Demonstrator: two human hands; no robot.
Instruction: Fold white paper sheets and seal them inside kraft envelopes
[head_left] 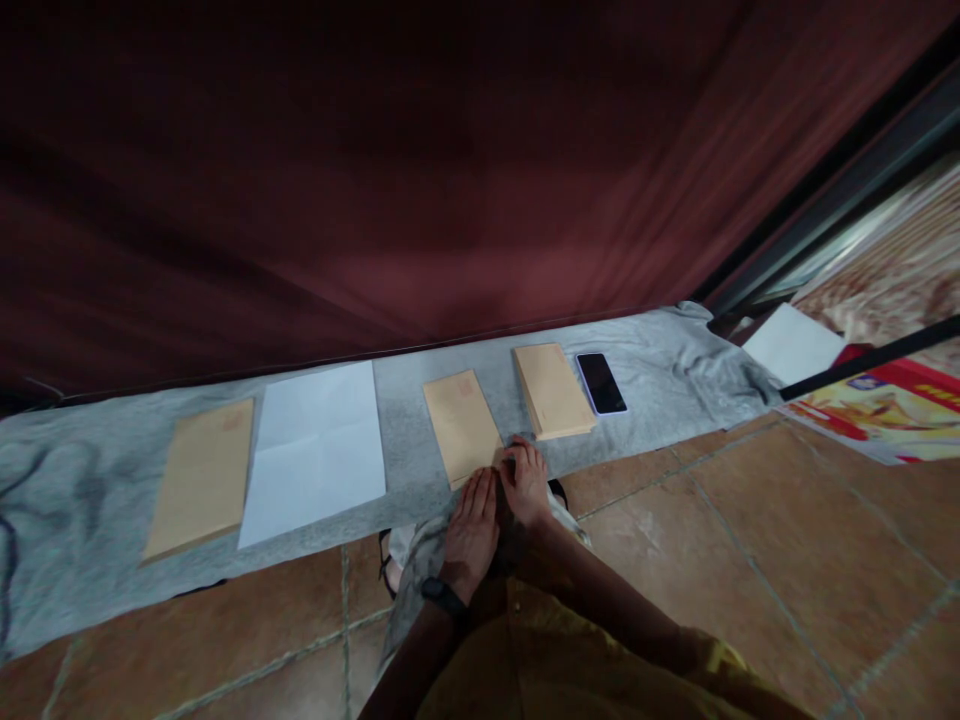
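A brown paper envelope [461, 420] with a faint red mark near its far end lies on the grey cloth in front of me. My left hand [472, 525] rests flat on its near edge, fingers stretched out side by side. At the near right corner of that envelope, my right hand [527, 482] has its fingers bent and its thumb against the paper edge. Just beyond my right hand is a stack of brown envelopes [553, 390]. To the left lies a white sheet of paper [319, 450] with fold creases.
Further left sit more brown envelopes [202, 480]. A phone [601, 384] with a dark screen lies right of the stack. The grey cloth [667, 370] covers a long narrow surface against a dark red curtain [450, 200]. A colourful printed box [892, 405] stands at the right.
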